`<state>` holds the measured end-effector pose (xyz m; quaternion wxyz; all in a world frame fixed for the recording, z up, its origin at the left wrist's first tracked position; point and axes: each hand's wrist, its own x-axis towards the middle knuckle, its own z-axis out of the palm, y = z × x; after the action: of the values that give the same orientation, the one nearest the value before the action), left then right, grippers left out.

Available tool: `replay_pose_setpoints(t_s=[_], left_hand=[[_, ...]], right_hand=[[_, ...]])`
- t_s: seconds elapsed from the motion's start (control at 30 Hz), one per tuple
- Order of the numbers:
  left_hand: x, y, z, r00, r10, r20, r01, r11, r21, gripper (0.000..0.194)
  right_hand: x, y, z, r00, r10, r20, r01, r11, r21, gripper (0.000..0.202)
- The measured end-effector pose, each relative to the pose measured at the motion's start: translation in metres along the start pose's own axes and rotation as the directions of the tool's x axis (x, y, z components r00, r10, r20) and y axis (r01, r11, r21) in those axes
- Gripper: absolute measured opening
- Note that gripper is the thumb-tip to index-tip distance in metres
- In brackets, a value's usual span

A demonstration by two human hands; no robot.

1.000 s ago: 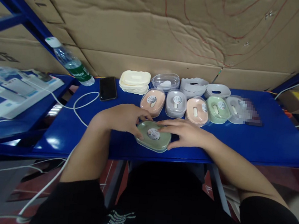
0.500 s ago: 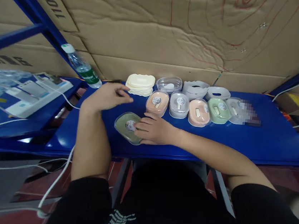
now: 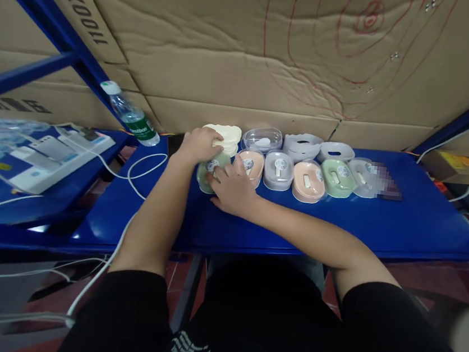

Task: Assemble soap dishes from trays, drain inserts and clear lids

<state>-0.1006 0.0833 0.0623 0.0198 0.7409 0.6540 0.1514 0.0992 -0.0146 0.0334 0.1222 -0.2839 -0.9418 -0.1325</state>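
Right hand point(image 3: 235, 188) spread, fingers on the right side of the green box point(image 3: 204, 178), one finger reaching up in front of the nearest peach box point(image 3: 256, 170). Left hand point(image 3: 199, 145) curled at the box's far left, by the cream stack point(image 3: 229, 135); can't tell whether it grips. Box sits on the blue table point(image 3: 317, 225), at the row's left end. My judgement: light, even pressure from both sides, box flat, fingers clear of its neighbours. Farther left, a bottle point(image 3: 140, 127).
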Motion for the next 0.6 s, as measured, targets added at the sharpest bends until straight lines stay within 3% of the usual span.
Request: replay_pose_setpoints(t_s=[0.17, 0.3, 0.47, 0.6], left_hand=[[0.02, 0.015, -0.007, 0.994, -0.043, 0.097, 0.032, 0.994, 0.107, 0.037], [0.022, 0.021, -0.006, 0.995, -0.03, 0.095, 0.013, 0.985, 0.173, 0.023], [0.021, 0.021, -0.01, 0.998, -0.009, 0.055, 0.001, 0.988, 0.151, 0.02], [0.021, 0.029, -0.029, 0.997, 0.007, -0.074, -0.006, 1.0, 0.019, 0.02]], right_hand=[[0.002, 0.001, -0.008, 0.999, 0.037, -0.006, -0.037, 0.999, 0.016, 0.067], [-0.02, 0.014, -0.021, 0.998, 0.021, -0.052, -0.017, 0.997, 0.082, 0.064], [-0.063, 0.055, -0.036, 0.984, 0.121, -0.131, -0.104, 0.986, 0.128, 0.053], [-0.092, 0.104, -0.038, 0.932, 0.26, -0.252, -0.221, 0.96, 0.173, 0.064]])
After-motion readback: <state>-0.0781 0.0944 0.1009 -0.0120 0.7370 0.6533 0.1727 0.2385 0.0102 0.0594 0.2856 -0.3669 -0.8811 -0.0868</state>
